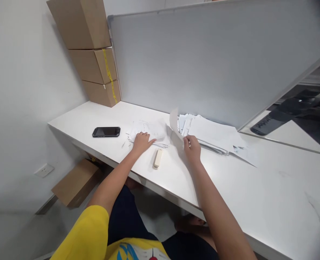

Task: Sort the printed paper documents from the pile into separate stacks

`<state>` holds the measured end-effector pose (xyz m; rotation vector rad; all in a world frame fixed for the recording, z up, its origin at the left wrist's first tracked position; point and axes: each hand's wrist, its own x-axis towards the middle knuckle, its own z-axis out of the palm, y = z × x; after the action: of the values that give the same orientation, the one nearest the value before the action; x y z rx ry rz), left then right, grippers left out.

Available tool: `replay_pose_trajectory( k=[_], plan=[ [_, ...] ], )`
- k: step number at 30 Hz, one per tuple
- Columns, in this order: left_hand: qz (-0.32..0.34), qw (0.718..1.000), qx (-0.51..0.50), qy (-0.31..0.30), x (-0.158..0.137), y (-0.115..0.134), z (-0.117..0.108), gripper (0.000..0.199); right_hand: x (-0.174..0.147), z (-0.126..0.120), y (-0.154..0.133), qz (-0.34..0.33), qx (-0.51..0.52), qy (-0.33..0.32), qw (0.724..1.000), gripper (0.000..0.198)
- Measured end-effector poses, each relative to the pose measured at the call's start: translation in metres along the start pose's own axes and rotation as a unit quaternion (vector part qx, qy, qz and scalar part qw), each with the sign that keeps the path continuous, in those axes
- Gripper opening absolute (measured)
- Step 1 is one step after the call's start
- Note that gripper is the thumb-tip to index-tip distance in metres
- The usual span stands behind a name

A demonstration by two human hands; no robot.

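My left hand [143, 141] lies with its fingers out on top of a small pile of papers [149, 127], thumb stretched to the right. A sheet of paper [174, 124], curled and lifted off the desk, is pinched by its near right edge in my right hand [192, 147]. Between the hands, closer to me, a small cream stapler [158, 158] rests on the white desk. Just beyond my right hand spreads a larger, uneven stack of papers [212, 130], which the lifted sheet partly overlaps in view.
A black phone [106, 131] lies left of the pile. Cardboard boxes [99, 66] are stacked at the far left corner, against the grey board [203, 61] along the back. Another box [77, 182] stands below the desk [279, 195]. A dark bottle [279, 113] shows at the right.
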<state>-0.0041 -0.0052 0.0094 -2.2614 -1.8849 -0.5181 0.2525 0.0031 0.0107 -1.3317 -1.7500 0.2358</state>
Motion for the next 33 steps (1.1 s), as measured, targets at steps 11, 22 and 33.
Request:
replay_pose_trajectory(
  k=[11, 22, 33],
  plan=[
    [0.225, 0.974, 0.005, 0.009, -0.002, 0.006, 0.000, 0.025, -0.004, -0.004, -0.019, -0.093, -0.148, 0.051, 0.983, 0.036],
    [0.352, 0.924, -0.069, 0.131, -0.001, 0.009, 0.003, 0.024, -0.006, 0.003, -0.031, -0.356, -0.103, 0.027, 0.928, 0.015],
    [-0.158, 0.744, -0.528, 0.378, 0.005, -0.037, 0.006, 0.032, 0.001, -0.007, -0.002, -0.042, 0.096, 0.109, 0.988, 0.039]
  ],
)
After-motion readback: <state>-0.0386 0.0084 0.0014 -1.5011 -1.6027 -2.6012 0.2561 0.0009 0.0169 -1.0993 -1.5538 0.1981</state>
